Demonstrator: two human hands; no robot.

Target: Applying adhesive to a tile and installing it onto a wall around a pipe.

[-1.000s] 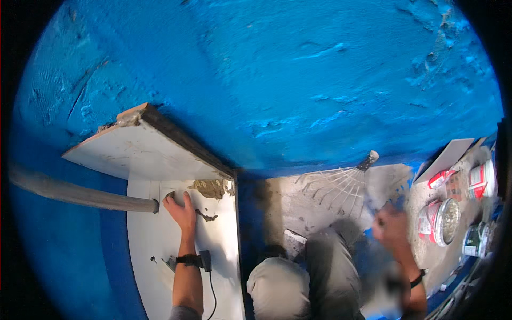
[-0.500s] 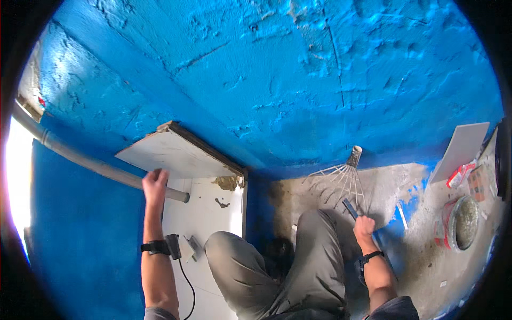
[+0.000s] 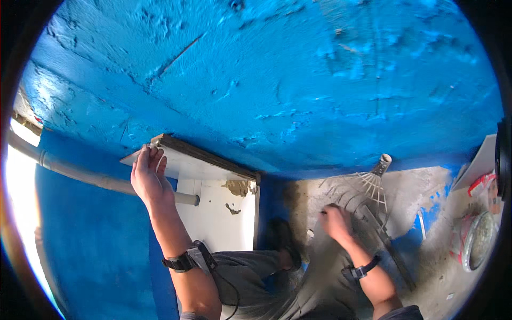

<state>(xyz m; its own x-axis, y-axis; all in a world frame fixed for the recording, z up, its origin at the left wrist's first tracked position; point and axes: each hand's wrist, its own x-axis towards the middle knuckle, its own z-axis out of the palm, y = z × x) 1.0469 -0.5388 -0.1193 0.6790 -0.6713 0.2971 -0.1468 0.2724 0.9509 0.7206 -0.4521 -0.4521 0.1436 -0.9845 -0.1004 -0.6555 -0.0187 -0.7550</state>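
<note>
My left hand [image 3: 152, 178] is raised at the left corner of a white-faced slab [image 3: 197, 164] with a rough brown edge, which juts out by the blue wall. Its fingers are stretched upward and loosely bent, close to the slab's edge; whether they touch it I cannot tell. My right hand [image 3: 337, 222] is over my right knee, with curled fingers and some blur. A small dark spot shows at its fingertips, too unclear to name. To the right of that hand, a long dark flat bar [image 3: 392, 250] lies slanted over the floor.
A fan rake head [image 3: 375, 186] sits against the wall's foot. Rightward are a white stick [image 3: 422, 224], a bucket [image 3: 479, 242], a red-and-white bag [image 3: 481, 184] and a pale panel [image 3: 476, 161]. A grey pipe [image 3: 101, 178] crosses at left, above a white surface [image 3: 216, 221] with brown patches.
My left hand has risen to the slab's corner. My right hand has moved left, away from the dark bar, to over my knee. The view has shifted and my legs have moved.
</note>
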